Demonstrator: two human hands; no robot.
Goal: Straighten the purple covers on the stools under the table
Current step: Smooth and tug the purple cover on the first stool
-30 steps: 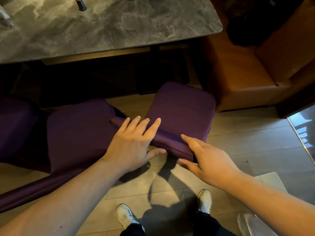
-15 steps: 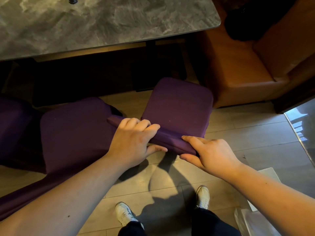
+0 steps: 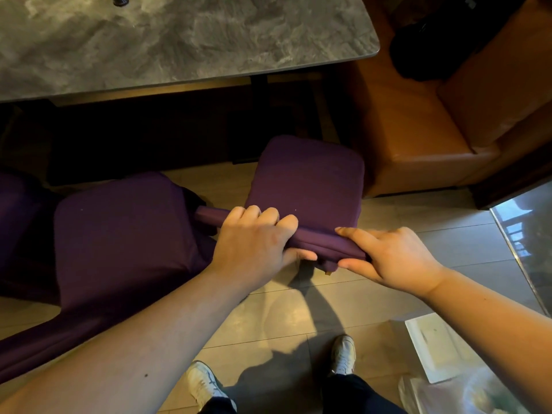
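Two stools with purple covers stand on the floor in front of the table. The right stool's purple cover (image 3: 307, 180) lies flat on top, and its near edge is bunched into a roll (image 3: 325, 243). My left hand (image 3: 254, 243) is curled around the left part of that roll, fingers over the top and thumb beneath. At the roll's right end, my right hand (image 3: 388, 258) pinches the fabric. The left stool's cover (image 3: 119, 234) hangs loose, with a long flap trailing to the floor at the lower left.
The grey marble table (image 3: 179, 40) overhangs the stools at the top. An orange leather bench (image 3: 418, 130) stands to the right, and a glass panel (image 3: 525, 234) at the far right. A white sheet (image 3: 433, 348) and my shoes (image 3: 206, 383) are on the tiled floor.
My left hand went from lying flat with spread fingers to curling around the cover's near edge. My right hand closed on the same edge, and the fabric bunched into a tighter roll.
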